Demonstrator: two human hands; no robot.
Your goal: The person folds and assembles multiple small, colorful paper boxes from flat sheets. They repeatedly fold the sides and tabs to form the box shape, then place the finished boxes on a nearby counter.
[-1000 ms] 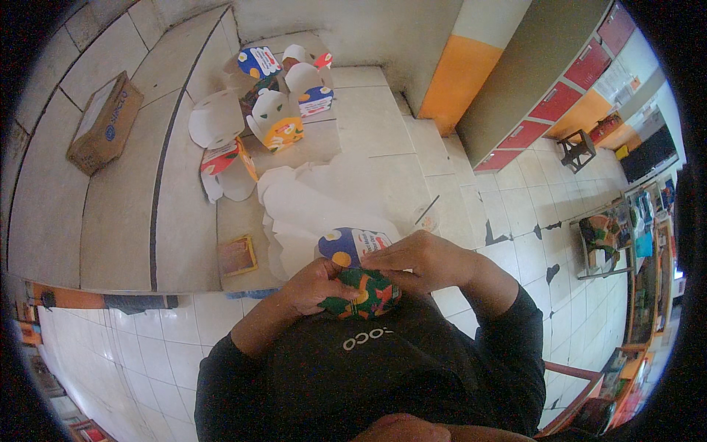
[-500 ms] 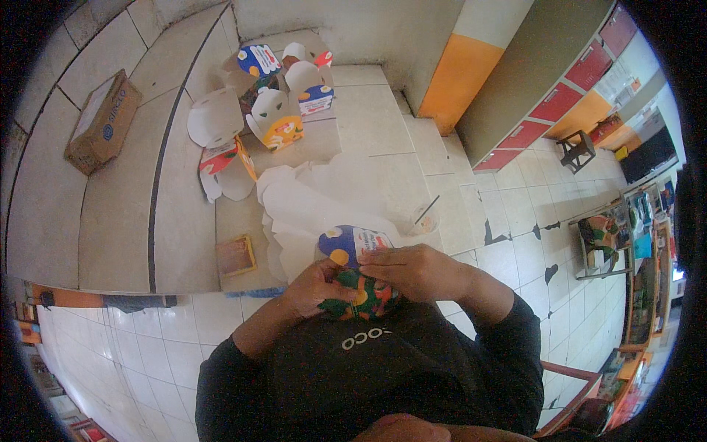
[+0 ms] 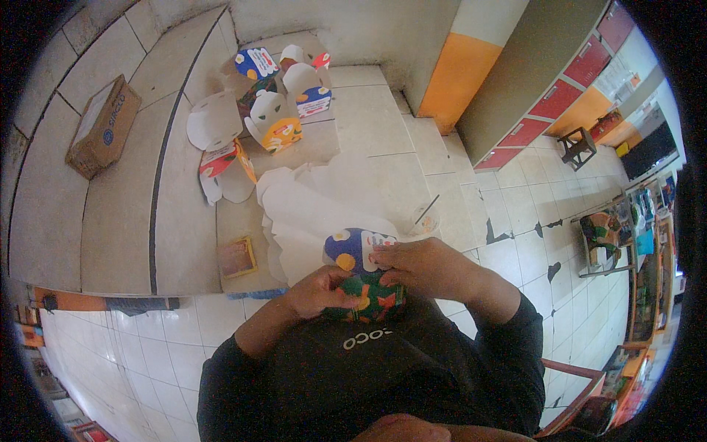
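Close to my body I hold a colourful paper food box (image 3: 357, 250), blue with yellow dots on one panel and green, red and orange on another. My left hand (image 3: 322, 291) grips its left edge, thumb across the green panel. On the upper right, my right hand (image 3: 420, 267) presses the blue and white panel with fingers together. Just beyond lies a stack of flat white box blanks (image 3: 294, 206), fanned out on the tiled ledge. Further back stand several folded food boxes with open flaps, among them a yellow one (image 3: 282, 135) and a red one (image 3: 221, 158).
A brown cardboard carton (image 3: 104, 127) sits on the far-left ledge. A small yellow-edged packet (image 3: 238, 256) lies left of the blanks, and a clear cup with a dark straw (image 3: 426, 214) to their right. Red-doored lockers (image 3: 556, 101) and a stool (image 3: 577, 147) are at the right.
The box in my hands has turned slightly and shifted a little right, showing more of its green and red panel. Both hands have shifted with it.
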